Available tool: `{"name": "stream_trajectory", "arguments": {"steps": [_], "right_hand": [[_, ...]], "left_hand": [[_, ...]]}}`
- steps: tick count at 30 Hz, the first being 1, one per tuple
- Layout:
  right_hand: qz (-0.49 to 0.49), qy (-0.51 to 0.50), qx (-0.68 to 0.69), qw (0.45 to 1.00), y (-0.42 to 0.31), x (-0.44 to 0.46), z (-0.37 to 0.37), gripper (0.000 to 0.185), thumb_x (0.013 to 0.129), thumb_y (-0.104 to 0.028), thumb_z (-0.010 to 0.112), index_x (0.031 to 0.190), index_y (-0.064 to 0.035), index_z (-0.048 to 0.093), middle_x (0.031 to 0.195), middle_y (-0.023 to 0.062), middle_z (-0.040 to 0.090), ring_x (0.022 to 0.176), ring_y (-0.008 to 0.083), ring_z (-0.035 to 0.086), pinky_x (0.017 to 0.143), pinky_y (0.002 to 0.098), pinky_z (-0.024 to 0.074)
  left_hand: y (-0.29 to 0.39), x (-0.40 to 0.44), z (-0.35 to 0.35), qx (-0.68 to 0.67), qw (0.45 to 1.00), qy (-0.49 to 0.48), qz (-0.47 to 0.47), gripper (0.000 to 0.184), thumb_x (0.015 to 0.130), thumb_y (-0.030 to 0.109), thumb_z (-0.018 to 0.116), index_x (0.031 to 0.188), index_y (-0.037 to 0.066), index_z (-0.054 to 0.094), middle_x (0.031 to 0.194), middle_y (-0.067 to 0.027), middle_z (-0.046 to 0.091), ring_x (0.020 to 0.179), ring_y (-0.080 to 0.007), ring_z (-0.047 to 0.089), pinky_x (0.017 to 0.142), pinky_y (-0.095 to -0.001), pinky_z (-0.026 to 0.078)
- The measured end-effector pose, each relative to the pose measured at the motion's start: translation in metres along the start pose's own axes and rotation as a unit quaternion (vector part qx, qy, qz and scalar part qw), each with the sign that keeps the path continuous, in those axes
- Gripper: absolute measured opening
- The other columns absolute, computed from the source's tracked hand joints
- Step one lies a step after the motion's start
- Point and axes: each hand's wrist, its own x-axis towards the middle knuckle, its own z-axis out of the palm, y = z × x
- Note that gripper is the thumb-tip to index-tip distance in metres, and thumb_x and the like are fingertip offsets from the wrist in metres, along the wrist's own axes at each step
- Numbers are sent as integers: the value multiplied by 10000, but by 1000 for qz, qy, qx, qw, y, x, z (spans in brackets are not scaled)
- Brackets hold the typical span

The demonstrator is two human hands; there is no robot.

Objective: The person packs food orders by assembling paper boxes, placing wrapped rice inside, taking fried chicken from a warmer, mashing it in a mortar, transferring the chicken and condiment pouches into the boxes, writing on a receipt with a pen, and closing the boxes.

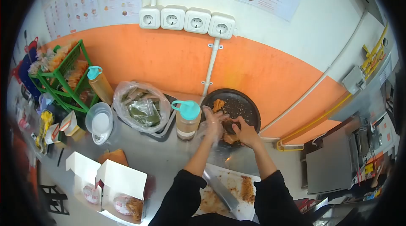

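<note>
My left hand (213,125), in a clear plastic glove, reaches over the left side of a round black mortar dish (249,107). Its fingers are apart and extended beside some fried chicken (230,138). Bare, my right hand (247,133) curls around a dark, rounded pestle (231,126) just above that chicken; fingers partly cover it. Another piece of fried chicken (218,105) lies at the dish's upper left, with crumbs scattered about. Below my forearms, a broad-bladed knife (222,190) rests on a crumb-smeared white cutting board (208,204).
Left of my hands stand a turquoise-capped bottle (186,124) and a plastic bag of leaf-wrapped packets (137,105). Two open white boxes (122,179) hold wrapped round items, one with fried chicken. A green rack (72,78), another bottle (100,84) and a plastic tub (100,122) stand further left.
</note>
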Motion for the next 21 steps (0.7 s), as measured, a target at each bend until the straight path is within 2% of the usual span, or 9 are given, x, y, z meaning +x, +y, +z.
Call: {"name": "stream_trajectory", "arguments": {"steps": [2, 5, 7, 11, 15, 16, 17, 20, 21], "right_hand": [[-9, 3, -12, 1000, -3, 15, -6, 327, 987, -382, 457, 1255, -198, 483, 505, 65, 499, 389, 166, 505, 405, 308, 430], [4, -62, 22, 998, -8, 17, -38, 326, 988, -380, 455, 1253, -193, 489, 516, 58, 500, 399, 160, 516, 403, 307, 430], [-15, -40, 22, 999, -21, 2, -55, 338, 990, -393, 446, 1255, -191, 493, 541, 62, 518, 412, 156, 529, 401, 306, 436], [4, -36, -44, 998, 4, -3, -15, 319, 969, -390, 459, 1205, -181, 509, 680, 147, 637, 421, 211, 572, 421, 338, 490], [17, -45, 17, 999, 10, -8, -20, 339, 977, -408, 455, 1232, -188, 498, 606, 89, 566, 447, 174, 553, 423, 319, 466], [12, -79, 36, 996, 8, -6, -29, 351, 985, -411, 447, 1255, -191, 487, 576, 55, 520, 453, 153, 536, 407, 300, 436], [5, -70, 38, 997, 8, -7, -36, 351, 985, -411, 447, 1255, -191, 487, 576, 55, 520, 453, 153, 536, 407, 300, 436], [-3, -22, 117, 993, 14, -23, -53, 340, 975, -413, 473, 1247, -212, 509, 558, 53, 514, 449, 146, 525, 415, 302, 439], [-12, 23, 156, 987, 14, -32, -58, 339, 978, -403, 474, 1254, -209, 508, 556, 46, 506, 444, 137, 513, 409, 295, 425]], "left_hand": [[8, 5, 11, 109, 991, 15, 76, 1296, 722, 921, 76, 1396, -172, 255, 1199, -332, 556, 1211, -354, 450, 1095, -419, 218], [14, 3, 23, -11, 998, 58, 0, 1273, 743, 905, 74, 1388, -174, 273, 1181, -329, 566, 1203, -352, 455, 1087, -434, 231], [4, 25, 1, 52, 998, 14, 39, 1263, 753, 897, 74, 1388, -178, 262, 1176, -336, 562, 1190, -351, 458, 1072, -453, 259], [-14, 35, -13, 104, 993, 7, 63, 1136, 814, 842, 64, 1436, -84, 279, 1269, -284, 518, 1200, -349, 456, 1072, -458, 264], [-9, 30, 0, 194, 979, 19, 56, 1096, 833, 817, 32, 1413, -52, 364, 1265, -239, 542, 1225, -325, 427, 1076, -435, 234], [-6, 25, 1, 187, 981, 21, 53, 952, 897, 749, 209, 1368, -49, 428, 1267, -244, 546, 1224, -372, 445, 1067, -447, 268], [5, 15, 8, 192, 980, 14, 60, 952, 897, 749, 209, 1368, -49, 428, 1267, -244, 546, 1224, -372, 445, 1067, -447, 268], [40, -41, 48, 612, 777, -35, 145, 480, 840, 404, 623, 1219, 111, 580, 1227, -306, 540, 1189, -455, 476, 912, -508, 447], [31, -41, 50, 616, 774, -37, 144, 480, 840, 404, 623, 1219, 111, 580, 1227, -306, 540, 1189, -455, 476, 912, -508, 447]]}}
